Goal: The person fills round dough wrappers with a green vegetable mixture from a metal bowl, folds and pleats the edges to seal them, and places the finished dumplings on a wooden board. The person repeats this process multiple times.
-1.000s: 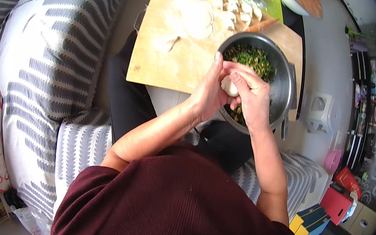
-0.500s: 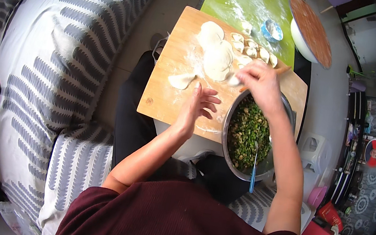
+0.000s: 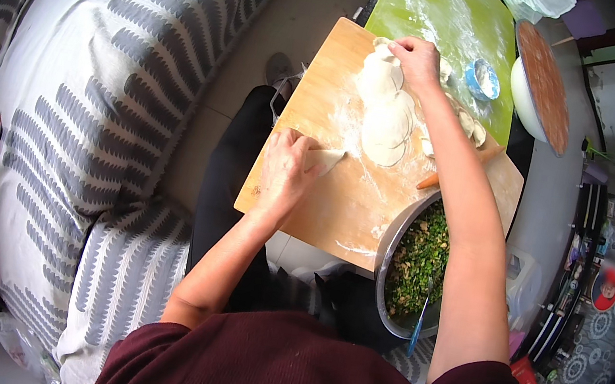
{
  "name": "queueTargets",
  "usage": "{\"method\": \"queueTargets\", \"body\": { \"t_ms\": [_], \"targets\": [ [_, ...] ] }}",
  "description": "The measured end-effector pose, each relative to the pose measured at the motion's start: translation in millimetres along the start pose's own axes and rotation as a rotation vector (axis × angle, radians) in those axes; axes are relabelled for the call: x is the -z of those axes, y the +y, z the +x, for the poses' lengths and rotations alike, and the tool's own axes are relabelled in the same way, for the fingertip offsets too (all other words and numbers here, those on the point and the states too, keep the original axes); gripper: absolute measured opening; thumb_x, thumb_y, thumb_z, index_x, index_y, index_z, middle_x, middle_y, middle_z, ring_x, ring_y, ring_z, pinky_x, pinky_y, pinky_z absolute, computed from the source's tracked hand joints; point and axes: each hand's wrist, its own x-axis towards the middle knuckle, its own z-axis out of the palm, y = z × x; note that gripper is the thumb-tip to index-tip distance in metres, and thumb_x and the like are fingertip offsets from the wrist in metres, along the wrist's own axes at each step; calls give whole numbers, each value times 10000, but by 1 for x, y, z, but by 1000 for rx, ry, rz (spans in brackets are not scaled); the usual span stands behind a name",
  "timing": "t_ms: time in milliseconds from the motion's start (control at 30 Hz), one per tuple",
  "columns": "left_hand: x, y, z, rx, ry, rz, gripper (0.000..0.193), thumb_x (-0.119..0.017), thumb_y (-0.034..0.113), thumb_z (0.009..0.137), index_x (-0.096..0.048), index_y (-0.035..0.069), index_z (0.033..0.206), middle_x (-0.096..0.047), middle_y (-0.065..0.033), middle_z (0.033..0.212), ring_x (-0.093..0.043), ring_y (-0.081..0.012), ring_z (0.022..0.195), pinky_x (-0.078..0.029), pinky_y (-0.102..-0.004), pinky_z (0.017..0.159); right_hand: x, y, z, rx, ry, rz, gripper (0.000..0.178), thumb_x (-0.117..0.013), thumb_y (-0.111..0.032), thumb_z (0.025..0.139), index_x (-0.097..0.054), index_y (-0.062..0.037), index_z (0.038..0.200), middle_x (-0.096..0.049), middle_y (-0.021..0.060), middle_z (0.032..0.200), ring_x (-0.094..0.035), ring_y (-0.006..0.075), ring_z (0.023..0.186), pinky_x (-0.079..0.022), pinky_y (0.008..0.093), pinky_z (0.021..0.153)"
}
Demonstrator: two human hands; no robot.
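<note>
My left hand (image 3: 285,171) lies on the wooden board (image 3: 321,210) and pinches the edge of a thin dough wrapper (image 3: 328,159). My right hand (image 3: 417,61) reaches across to the board's far end, fingers curled down onto the farthest of a row of round white wrappers (image 3: 386,120). What the fingertips hold is hidden. A metal bowl (image 3: 387,245) of chopped green filling sits at the board's near right corner, under my right forearm, with a blue spoon handle (image 3: 419,322) sticking out. Folded dumplings (image 3: 469,125) lie beside the forearm.
A floured green mat (image 3: 448,17) lies beyond the board, with a small blue dish (image 3: 482,77) and a white bowl under a brown lid (image 3: 543,85). An orange rolling pin end (image 3: 428,181) shows by the bowl. A grey patterned sofa (image 3: 82,92) fills the left.
Both hands left the bowl. The right one carried a dumpling to the board, then moved to the far wrappers. The left one dropped to the board and took a wrapper's edge.
</note>
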Motion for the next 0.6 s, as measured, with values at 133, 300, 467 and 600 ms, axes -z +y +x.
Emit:
{"method": "queueTargets", "body": {
  "t_ms": [133, 300, 467, 600],
  "targets": [
    [-5, -4, 7, -19, -57, 58, 244, -754, 48, 650, -644, 36, 867, -571, -129, 935, -539, -317, 929, -459, -387, 815, -29, -21, 9, 2, -58, -9, 166, -736, -215, 775, -737, -60, 836, -704, 56, 759, -627, 154, 682, -481, 301, 655],
    [-8, -6, 9, -79, -91, 16, 211, -747, 31, 659, -622, 24, 829, -615, -122, 817, -586, -331, 795, -483, -365, 742, -51, -17, 12, 99, -82, -194, 197, -717, -268, 790, -741, -92, 876, -710, 103, 895, -669, 243, 825, -509, 358, 748],
    [-20, -10, 6, 385, -154, -765, 149, -727, 69, 811, -613, 17, 892, -679, -54, 855, -646, -172, 726, -501, -259, 635, -39, -9, 16, 81, -147, -121, 277, -717, -330, 787, -737, -116, 960, -722, 102, 909, -685, 256, 877, -522, 363, 799],
    [-8, 4, 2, 609, -188, -1324, 256, -589, 127, 949, -600, -4, 1168, -668, -59, 968, -633, -114, 832, -507, -232, 719, 3, -35, -17, 115, -312, 64, 262, -695, -256, 832, -725, -52, 993, -718, 60, 873, -659, 147, 827, -508, 292, 763]
  ]
}}
